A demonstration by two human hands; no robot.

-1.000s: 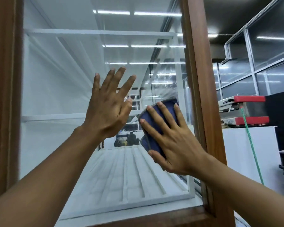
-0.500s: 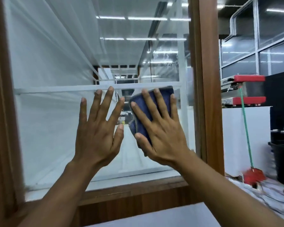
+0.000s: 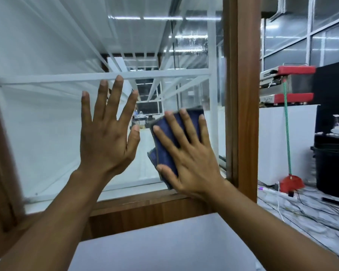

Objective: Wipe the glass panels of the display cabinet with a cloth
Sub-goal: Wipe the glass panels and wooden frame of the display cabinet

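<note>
The display cabinet's glass panel (image 3: pixel 47 124) fills the left and middle of the view, set in a brown wooden frame (image 3: pixel 243 94). My right hand (image 3: pixel 190 153) lies flat with straight, spread fingers on a folded dark blue cloth (image 3: pixel 165 141), pressing it to the lower right part of the glass, near the right post. My left hand (image 3: pixel 108 133) rests flat on the glass just left of the cloth, fingers spread and empty. White shelf bars (image 3: pixel 86 76) show behind the glass.
A wooden bottom rail (image 3: pixel 145 208) runs below the panel, with a pale surface (image 3: pixel 164 247) in front of it. To the right stand a white counter (image 3: pixel 288 133) with a red-trimmed machine (image 3: pixel 288 85), a green cord (image 3: pixel 287 133), a black bin (image 3: pixel 333 169) and floor cables (image 3: pixel 301 204).
Both hands have slid down the glass toward the bottom rail. The cloth moved down with my right hand and a little toward the right post. My view has tilted downward.
</note>
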